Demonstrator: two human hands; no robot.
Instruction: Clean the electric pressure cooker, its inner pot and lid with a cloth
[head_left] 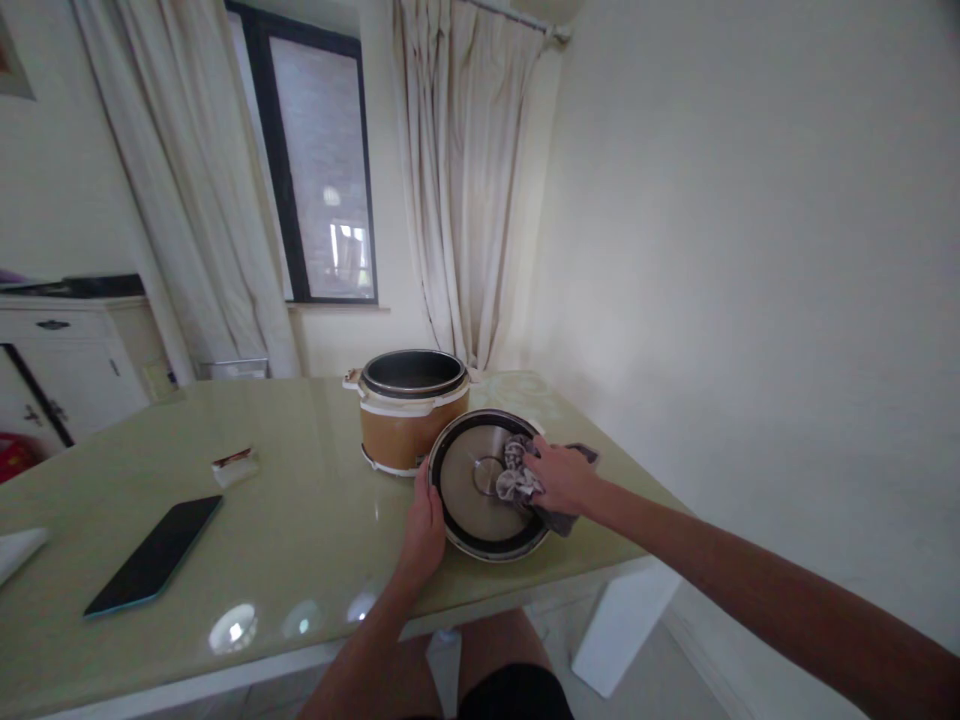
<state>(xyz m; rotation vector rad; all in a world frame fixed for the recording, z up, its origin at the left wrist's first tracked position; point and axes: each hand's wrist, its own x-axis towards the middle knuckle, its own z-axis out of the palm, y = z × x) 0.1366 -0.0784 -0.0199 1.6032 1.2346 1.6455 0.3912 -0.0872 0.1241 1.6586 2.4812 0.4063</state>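
A round pot lid (469,490) is tilted up near the table's front edge, its metal inner side and black sealing ring facing me. My left hand (426,525) grips the lid by its left rim. Bunched in my right hand (561,478) is a grey patterned cloth (517,485), pressed against the right part of the lid's inner face. Just behind the lid stands an orange-brown and white electric cooker (397,428), uncovered, with a dark inner pot (416,372) in it. The lid hides part of the cooker's lower right side.
The glossy green table (300,430) carries a dark tablet (157,555) and a small packet (235,466) on the left. A white object (19,550) lies at the far left edge. The wall (750,300) runs along the table's right side. Curtains (465,180) hang behind.
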